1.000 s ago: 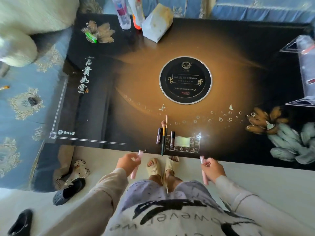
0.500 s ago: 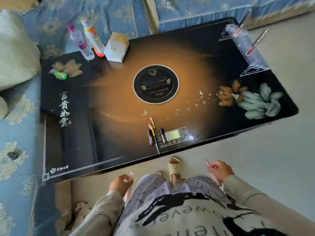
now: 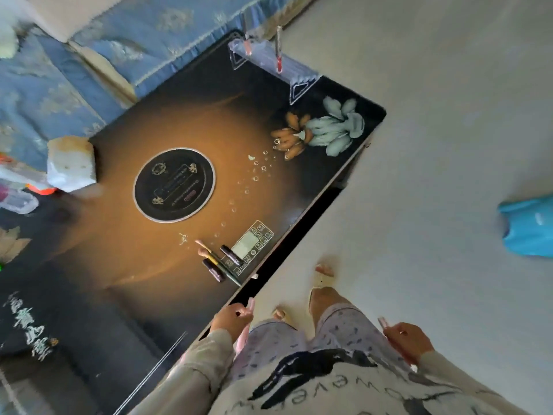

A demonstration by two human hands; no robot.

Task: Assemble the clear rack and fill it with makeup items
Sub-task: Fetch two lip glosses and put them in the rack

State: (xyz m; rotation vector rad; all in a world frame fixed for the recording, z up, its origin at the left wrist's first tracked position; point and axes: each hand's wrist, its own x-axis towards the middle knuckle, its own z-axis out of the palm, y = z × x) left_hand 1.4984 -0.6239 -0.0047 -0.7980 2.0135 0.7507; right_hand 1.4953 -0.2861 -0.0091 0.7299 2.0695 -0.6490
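The clear rack (image 3: 270, 59) stands at the far right end of the dark glass table (image 3: 125, 244), with two reddish tubes (image 3: 279, 52) upright in it. My left hand (image 3: 232, 320) grips a pink makeup tube (image 3: 249, 307) beside the table's near edge. My right hand (image 3: 408, 339) grips another pink tube (image 3: 383, 322) over the floor, away from the table. Several makeup items (image 3: 220, 262), dark tubes and brushes, lie together on the table near its front edge.
A white tissue pack (image 3: 71, 164) and bottles (image 3: 18, 193) sit at the table's left end. A blue sofa (image 3: 89, 55) borders the far side. A blue object (image 3: 528, 226) lies on the pale floor at right. My feet (image 3: 321, 295) in slippers stand by the table.
The view has swung right and rotated, so the table now runs diagonally. Both hands still hold their pink tubes, now low beside my body and off the table.
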